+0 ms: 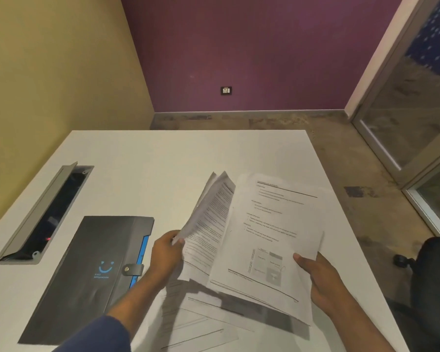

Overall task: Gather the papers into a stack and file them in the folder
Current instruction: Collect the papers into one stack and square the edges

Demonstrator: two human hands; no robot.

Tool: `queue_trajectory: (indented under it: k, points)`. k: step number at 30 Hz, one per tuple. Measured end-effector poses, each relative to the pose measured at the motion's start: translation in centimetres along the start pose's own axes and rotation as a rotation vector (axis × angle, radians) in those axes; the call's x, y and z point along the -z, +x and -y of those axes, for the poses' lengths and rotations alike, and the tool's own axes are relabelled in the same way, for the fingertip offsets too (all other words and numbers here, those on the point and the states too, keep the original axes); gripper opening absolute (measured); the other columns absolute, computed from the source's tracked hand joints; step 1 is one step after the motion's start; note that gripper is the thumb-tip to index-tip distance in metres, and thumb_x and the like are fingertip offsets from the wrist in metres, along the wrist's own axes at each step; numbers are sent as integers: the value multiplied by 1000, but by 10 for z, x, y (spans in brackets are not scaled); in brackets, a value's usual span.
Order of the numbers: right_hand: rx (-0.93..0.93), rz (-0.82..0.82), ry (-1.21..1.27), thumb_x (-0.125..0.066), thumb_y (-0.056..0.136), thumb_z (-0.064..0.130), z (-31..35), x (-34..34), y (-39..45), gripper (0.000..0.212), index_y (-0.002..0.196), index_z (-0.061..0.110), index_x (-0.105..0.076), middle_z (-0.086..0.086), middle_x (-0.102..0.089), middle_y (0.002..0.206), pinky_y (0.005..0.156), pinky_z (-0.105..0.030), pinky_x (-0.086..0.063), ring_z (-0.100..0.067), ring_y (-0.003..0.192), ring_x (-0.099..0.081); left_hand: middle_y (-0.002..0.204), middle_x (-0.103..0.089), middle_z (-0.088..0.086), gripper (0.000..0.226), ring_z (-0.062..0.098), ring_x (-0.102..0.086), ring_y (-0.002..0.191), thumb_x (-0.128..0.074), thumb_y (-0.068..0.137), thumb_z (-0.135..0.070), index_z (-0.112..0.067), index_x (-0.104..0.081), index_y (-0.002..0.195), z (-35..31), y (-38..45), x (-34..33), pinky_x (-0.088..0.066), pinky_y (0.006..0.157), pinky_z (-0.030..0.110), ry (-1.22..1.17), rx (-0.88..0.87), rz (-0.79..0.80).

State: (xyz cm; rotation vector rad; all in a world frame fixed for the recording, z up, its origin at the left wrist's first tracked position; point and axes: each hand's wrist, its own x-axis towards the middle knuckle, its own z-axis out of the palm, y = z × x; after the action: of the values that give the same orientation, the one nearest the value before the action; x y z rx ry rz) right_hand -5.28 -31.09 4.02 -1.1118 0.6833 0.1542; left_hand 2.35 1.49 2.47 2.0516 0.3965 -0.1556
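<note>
Printed white papers (pixel 264 237) are lifted above the white table (pixel 150 158), fanned out and uneven. My left hand (pixel 167 252) pinches the left edge of the sheets, which curl upward there. My right hand (pixel 315 273) grips the right lower edge of the top sheet. Several more sheets (pixel 196 323) lie flat on the table below the held ones, partly in their shadow. A dark grey folder (pixel 87 275) with a blue smile logo and a snap strap lies shut on the table, left of my left arm.
A cable tray (pixel 46 212) with its lid raised is set into the table at the left. A black office chair (pixel 432 288) stands off the table's right edge. Glass panels are at the far right.
</note>
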Motion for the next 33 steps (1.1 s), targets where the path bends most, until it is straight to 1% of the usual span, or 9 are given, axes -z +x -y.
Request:
queue_trajectory:
  k: [5, 8, 14, 16, 19, 21, 24, 28, 33]
  points:
    - [-37, 82, 43, -57, 90, 0, 8, -38, 7, 32, 119, 12, -64, -9, -72, 114, 93, -47, -50, -32, 105, -67, 109, -75, 4, 25, 23, -72, 98, -51, 102, -16, -16, -63, 123, -8, -15, 17, -59, 82, 39, -402, 195, 209]
    - [-39, 151, 32, -53, 91, -3, 14, -62, 10, 29, 112, 12, -65, -6, -75, 107, 80, -41, -54, -25, 93, -72, 114, -75, 0, 27, 24, -72, 104, -49, 103, -17, -20, -63, 126, -14, -20, 23, -57, 91, 47, -474, 210, 344]
    - [-54, 207, -39, -55, 88, -7, 12, -86, 17, 40, 124, 10, -61, -12, -70, 118, 93, -50, -50, -35, 109, -65, 121, -72, 7, 44, 32, -70, 109, -63, 90, -2, -19, -59, 131, -13, -19, 43, -51, 99, 51, -486, 205, 561]
    - [-54, 232, -86, -54, 87, -10, 14, -92, 17, 40, 122, 7, -61, -14, -70, 117, 90, -48, -52, -35, 108, -65, 122, -71, 13, 58, 37, -67, 111, -57, 76, 10, -11, -59, 130, -10, -15, 53, -50, 97, 51, -494, 199, 598]
    - [-38, 307, -174, -53, 86, -11, 19, -101, 15, 43, 125, 6, -60, -15, -69, 119, 93, -50, -51, -36, 109, -65, 112, -70, 18, 69, 34, -67, 96, -47, 56, 1, 1, -62, 123, -16, -9, 68, -53, 79, 38, -642, 217, 667]
    - [-5, 354, -240, -55, 85, -12, 22, -109, 14, 46, 127, 7, -58, -14, -68, 121, 98, -52, -48, -35, 111, -64, 104, -68, 17, 55, 28, -63, 87, -53, 67, -9, 2, -64, 120, -26, -2, 73, -50, 70, 34, -713, 256, 620]
    - [80, 359, -369, -59, 83, -12, 29, -121, 10, 46, 124, 9, -60, -11, -70, 119, 97, -46, -51, -31, 108, -66, 110, -74, 5, 32, 23, -69, 95, -60, 90, -15, -11, -65, 122, -42, 4, 73, -53, 83, 35, -567, 167, 494]
    - [242, 301, -472, -62, 80, -11, 37, -133, -2, 39, 105, 18, -71, -3, -76, 105, 85, -39, -57, -23, 95, -72, 110, -75, -8, 35, 6, -70, 101, -69, 89, -9, -17, -64, 122, -57, -1, 70, -55, 79, 17, -469, -27, 310]
    - [385, 207, -482, -64, 82, -7, 28, -134, -12, 31, 92, 21, -72, 5, -77, 90, 71, -27, -59, -15, 81, -73, 109, -76, -4, 28, 13, -71, 103, -71, 89, -11, -17, -69, 116, -57, -7, 70, -55, 91, 29, -465, -124, 232]
